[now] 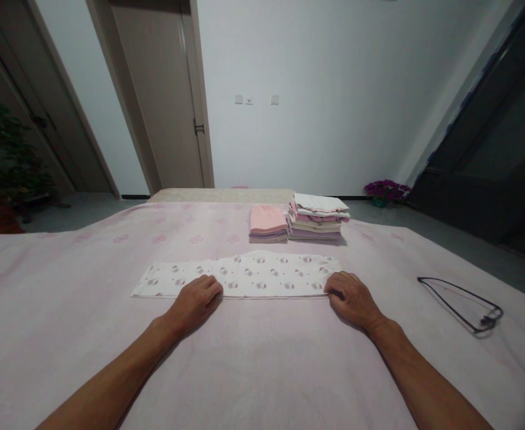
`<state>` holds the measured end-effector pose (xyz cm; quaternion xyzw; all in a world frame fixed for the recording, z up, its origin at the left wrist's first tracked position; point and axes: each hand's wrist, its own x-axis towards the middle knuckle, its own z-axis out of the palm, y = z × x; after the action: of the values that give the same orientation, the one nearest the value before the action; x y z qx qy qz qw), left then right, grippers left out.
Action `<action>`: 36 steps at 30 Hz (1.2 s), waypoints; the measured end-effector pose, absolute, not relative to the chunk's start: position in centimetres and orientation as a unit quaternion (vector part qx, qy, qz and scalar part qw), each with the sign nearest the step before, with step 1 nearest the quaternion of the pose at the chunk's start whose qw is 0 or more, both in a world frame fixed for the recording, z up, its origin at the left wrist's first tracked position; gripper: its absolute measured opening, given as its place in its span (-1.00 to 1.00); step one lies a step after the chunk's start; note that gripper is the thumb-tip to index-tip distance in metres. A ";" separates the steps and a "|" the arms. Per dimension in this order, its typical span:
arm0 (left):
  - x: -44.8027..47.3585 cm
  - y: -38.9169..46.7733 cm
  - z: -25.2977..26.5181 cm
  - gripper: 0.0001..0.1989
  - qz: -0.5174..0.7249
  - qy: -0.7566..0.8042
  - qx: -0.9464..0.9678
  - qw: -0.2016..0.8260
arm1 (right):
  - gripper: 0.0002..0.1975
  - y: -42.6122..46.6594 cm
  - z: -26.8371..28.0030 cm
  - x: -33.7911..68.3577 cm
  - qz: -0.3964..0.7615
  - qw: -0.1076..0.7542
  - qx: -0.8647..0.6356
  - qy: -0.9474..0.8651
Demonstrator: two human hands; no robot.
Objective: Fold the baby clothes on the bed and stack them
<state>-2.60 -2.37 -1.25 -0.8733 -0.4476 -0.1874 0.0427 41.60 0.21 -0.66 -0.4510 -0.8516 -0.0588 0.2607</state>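
A white garment with a small printed pattern lies folded into a long flat strip across the pink sheet. It looks like children's trousers, wider at the middle of its far edge. My left hand rests at its near edge, left of the middle, with the fingers curled onto the cloth. At the right end my right hand grips the near corner, fingers and thumb closed on it. Behind the garment stand a low stack of folded pink cloth and a taller stack of folded clothes, white on top.
The pink flowered sheet covers the wide surface under everything. On the right lies a thin black looped frame or cord. Purple flowers stand on the floor at the back right. A door and a leafy plant are at the left.
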 end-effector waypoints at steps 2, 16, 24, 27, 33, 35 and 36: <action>-2.6 -2.4 -1.2 -0.87 -0.190 -0.447 -0.874 0.032 | -0.81 0.2 -0.7 41.6 -0.057 0.257 -0.450 -0.854; -3.1 -2.4 -1.1 -0.91 -0.221 -0.441 -0.869 -0.036 | -0.82 0.0 -0.2 41.4 -0.107 0.263 -0.455 -0.844; -3.2 -2.6 -0.8 -0.85 -0.212 -0.419 -0.881 -0.055 | -0.79 -0.2 -0.6 40.5 -0.026 0.246 -0.409 -0.878; -3.3 -2.7 -0.7 -0.85 -0.220 -0.413 -0.880 -0.078 | -0.82 0.0 -0.9 40.2 -0.028 0.248 -0.419 -0.873; -3.8 -2.3 -1.3 -0.81 -0.254 -0.461 -0.837 -0.147 | -0.81 -0.1 -0.9 39.4 -0.046 0.236 -0.414 -0.878; -4.5 -1.8 -1.4 -0.75 -0.287 -0.512 -0.800 -0.127 | -0.82 -0.1 -1.0 39.4 -0.041 0.230 -0.416 -0.879; -5.0 -1.5 -1.4 -0.73 -0.305 -0.548 -0.773 -0.097 | -0.82 -0.1 -1.1 39.4 -0.039 0.230 -0.418 -0.878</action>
<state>-4.99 -1.54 -1.42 -0.7729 -0.5477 -0.3052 -0.0970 39.42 -0.07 -1.07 -0.4185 -0.8778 -0.0393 0.2298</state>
